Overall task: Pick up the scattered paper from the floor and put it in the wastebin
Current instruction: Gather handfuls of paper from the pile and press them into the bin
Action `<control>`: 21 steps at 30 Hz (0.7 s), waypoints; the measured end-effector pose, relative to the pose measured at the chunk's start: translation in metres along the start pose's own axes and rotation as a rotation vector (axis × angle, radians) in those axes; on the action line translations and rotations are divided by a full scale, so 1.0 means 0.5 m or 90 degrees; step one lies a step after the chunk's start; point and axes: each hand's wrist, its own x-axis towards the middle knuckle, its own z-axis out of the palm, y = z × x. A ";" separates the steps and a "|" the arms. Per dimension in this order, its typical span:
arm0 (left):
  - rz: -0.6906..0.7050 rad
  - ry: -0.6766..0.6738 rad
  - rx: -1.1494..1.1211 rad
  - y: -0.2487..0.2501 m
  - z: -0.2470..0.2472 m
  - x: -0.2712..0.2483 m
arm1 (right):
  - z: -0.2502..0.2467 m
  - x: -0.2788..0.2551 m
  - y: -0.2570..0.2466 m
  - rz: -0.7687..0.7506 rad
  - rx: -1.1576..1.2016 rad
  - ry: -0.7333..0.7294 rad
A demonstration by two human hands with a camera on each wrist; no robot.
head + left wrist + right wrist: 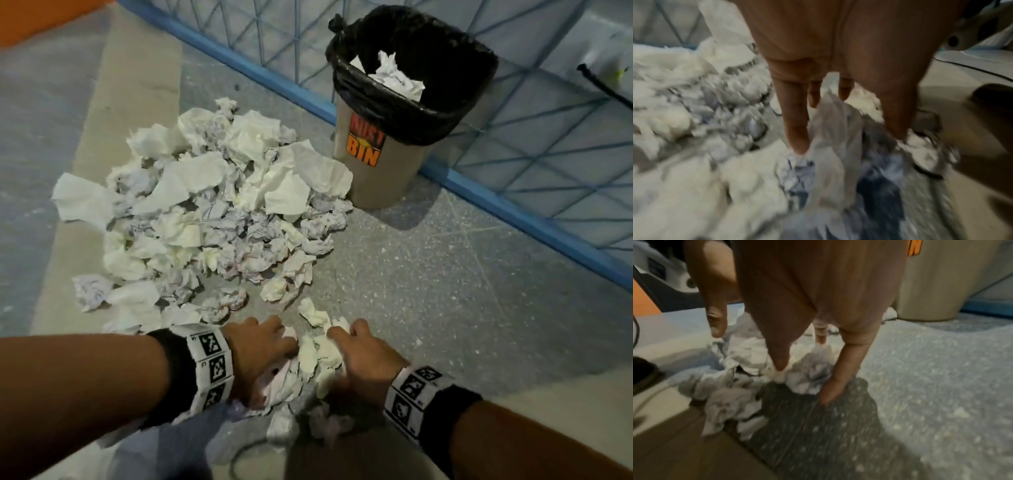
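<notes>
A big heap of crumpled white paper (pixel 219 205) lies on the grey floor. Near me sits a smaller clump of paper (pixel 317 359), with a hand on each side of it. My left hand (pixel 274 342) has its straight fingers (pixel 795 123) pushed down into the clump (pixel 830 129), thumb on the other side. My right hand (pixel 342 342) touches the same clump (pixel 748 353) with outstretched fingertips (pixel 830 386). The beige wastebin (pixel 387 164) with a black liner stands beyond, at the upper right, with crumpled paper (pixel 397 77) in it.
A blue-framed mesh fence (pixel 513 137) runs diagonally behind the bin (pixel 937 288). A black cable (pixel 239 455) loops on the floor close to me. A dark object (pixel 992 97) sits low beside the hands. Bare grey floor (pixel 462 291) stretches right of the heap.
</notes>
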 end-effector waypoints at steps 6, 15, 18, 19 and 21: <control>0.024 0.085 -0.026 -0.030 0.067 0.019 | 0.033 0.020 -0.010 0.004 0.022 0.055; 0.089 0.155 -0.119 -0.080 -0.044 -0.003 | -0.140 -0.028 -0.010 -0.102 -0.014 0.052; 0.118 0.243 -0.159 -0.110 -0.122 -0.047 | -0.259 -0.083 -0.025 -0.161 -0.021 0.081; 0.119 0.286 -0.183 -0.119 -0.162 -0.067 | -0.307 -0.103 -0.030 -0.171 -0.026 0.103; 0.122 0.417 -0.238 -0.132 -0.258 -0.105 | -0.405 -0.138 -0.032 -0.173 -0.022 0.205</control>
